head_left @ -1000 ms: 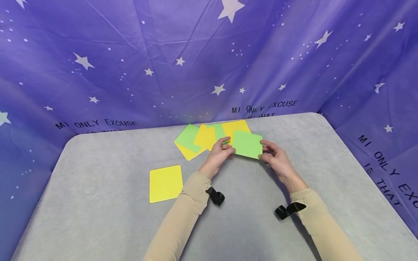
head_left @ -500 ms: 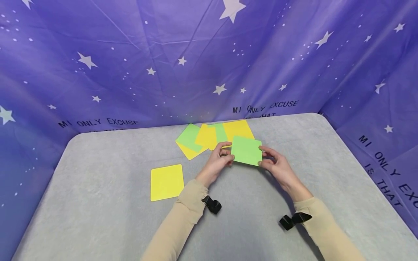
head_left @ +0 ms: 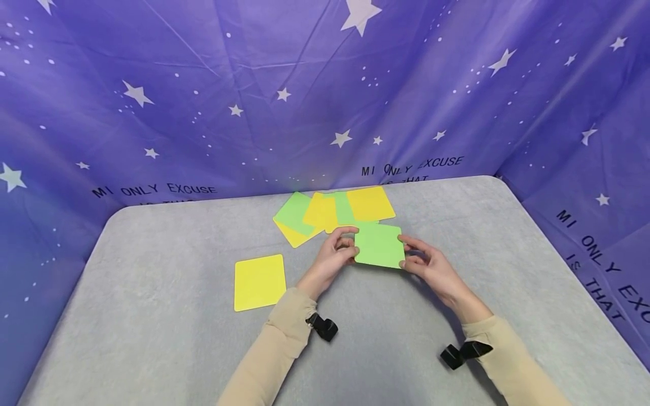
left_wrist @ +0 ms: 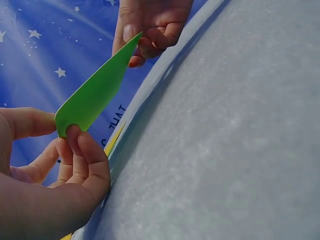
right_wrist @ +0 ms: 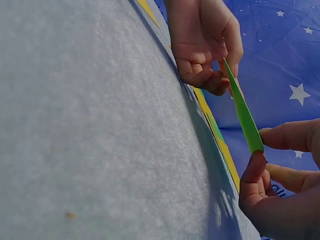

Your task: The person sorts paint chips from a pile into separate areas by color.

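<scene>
In the head view, the left hand (head_left: 332, 254) and the right hand (head_left: 426, 262) hold one green card (head_left: 378, 245) between them, each pinching one side edge with thumb and fingers. The card is lifted a little above the grey table (head_left: 152, 270), just in front of a loose pile of yellow and green cards (head_left: 332, 211). A single yellow card (head_left: 259, 282) lies apart, to the left of the left hand.

In the left wrist view, the left hand (left_wrist: 60, 165) has the green card (left_wrist: 95, 97) between thumb and curled fingers (left_wrist: 87, 152), and the card is clearly free of the table. To do this step well, the person should probably keep the grip light, so the thin card does not bend.

In the right wrist view, the right hand (right_wrist: 272, 172) pinches the near corner of the green card (right_wrist: 242, 112), which is seen almost edge-on. It seems best to keep both pinches level, and to hold the card flat and clear of the pile.
</scene>
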Available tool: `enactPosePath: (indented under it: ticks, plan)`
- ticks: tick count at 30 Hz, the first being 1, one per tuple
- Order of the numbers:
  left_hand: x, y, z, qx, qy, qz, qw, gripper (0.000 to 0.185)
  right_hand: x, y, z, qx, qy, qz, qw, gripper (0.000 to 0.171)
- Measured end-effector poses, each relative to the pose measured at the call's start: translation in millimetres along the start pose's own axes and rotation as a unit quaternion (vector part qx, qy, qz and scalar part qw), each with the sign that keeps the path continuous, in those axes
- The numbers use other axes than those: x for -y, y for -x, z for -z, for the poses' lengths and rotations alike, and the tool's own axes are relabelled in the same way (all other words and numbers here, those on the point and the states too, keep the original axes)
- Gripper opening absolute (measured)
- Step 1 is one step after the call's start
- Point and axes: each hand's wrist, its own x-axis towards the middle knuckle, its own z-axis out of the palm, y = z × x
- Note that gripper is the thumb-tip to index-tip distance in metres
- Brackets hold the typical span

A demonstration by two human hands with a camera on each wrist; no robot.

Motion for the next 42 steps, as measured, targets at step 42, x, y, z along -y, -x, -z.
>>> enactPosePath:
  ticks: [42]
  plan:
    - [19.0, 31.7, -37.2, 0.005, -0.082, 0.011, 0.9966, 0.061, -12, 13, 26, 0.0, 0.182, 0.041, 0.982, 0.051]
